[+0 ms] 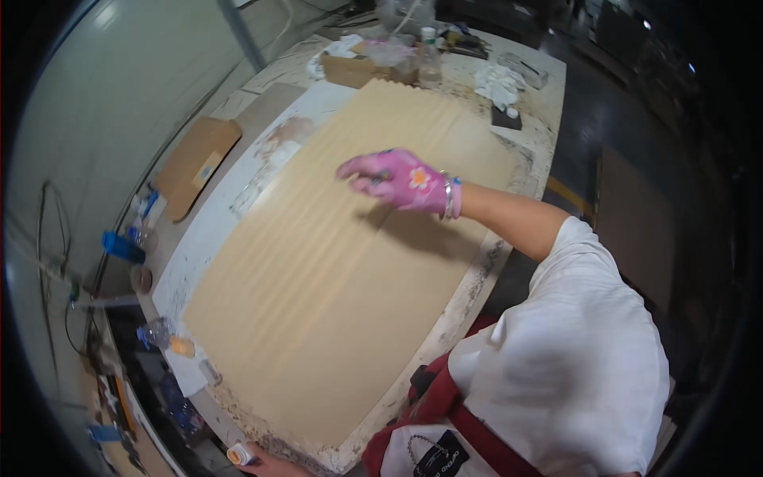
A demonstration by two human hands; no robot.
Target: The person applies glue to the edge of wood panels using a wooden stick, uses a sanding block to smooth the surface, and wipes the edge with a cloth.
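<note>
A large tan ribbed panel [342, 262] lies flat across the paint-spattered white bench [203, 238], filling most of it. The right hand [401, 181], in a pink glove, hovers over the panel's upper half, fingers [358, 168] loosely curled around something small and dark; whether they are gripping it, I cannot tell. At 6 o'clock, the left hand [266, 461] meets the bench edge beside a small white bottle [240, 455]; its fingers are hidden. Clutter and a cardboard box [358, 70] sit at 12 o'clock, with dark floor [588, 119] toward 2.

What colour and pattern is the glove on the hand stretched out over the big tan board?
Pink glove with a flower print, head view.
</note>
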